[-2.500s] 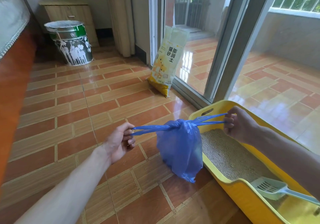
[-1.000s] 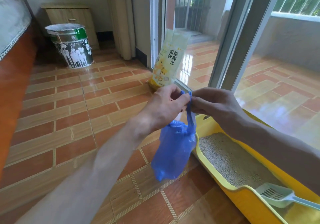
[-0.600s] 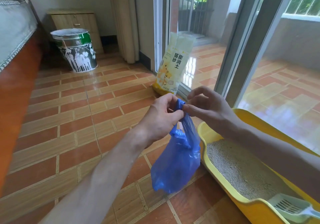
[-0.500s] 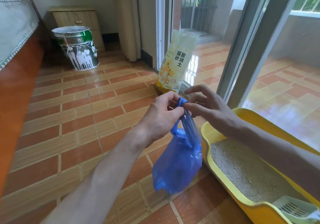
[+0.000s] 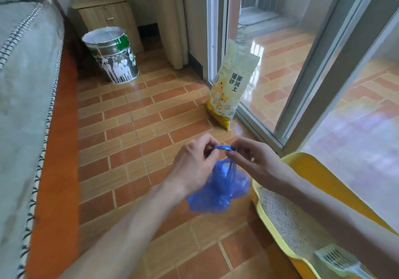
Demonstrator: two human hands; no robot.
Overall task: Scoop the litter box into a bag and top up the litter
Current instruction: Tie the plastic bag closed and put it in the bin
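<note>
Floor (image 5: 138, 127): orange and tan brick-pattern tiles, glossy. Bed (image 5: 23, 106) along left edge, grey cover with striped trim, orange side panel below. Small wooden cabinet (image 5: 105, 15) at back wall, paint-streaked metal bucket (image 5: 112, 56) in front of it. Pale curtain (image 5: 172, 19) beside sliding glass door (image 5: 313, 58). Daylight reflecting off tiled balcony beyond.

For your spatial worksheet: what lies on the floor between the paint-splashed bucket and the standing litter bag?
Only bare tiled floor between bucket and litter bag, per the head view.
</note>
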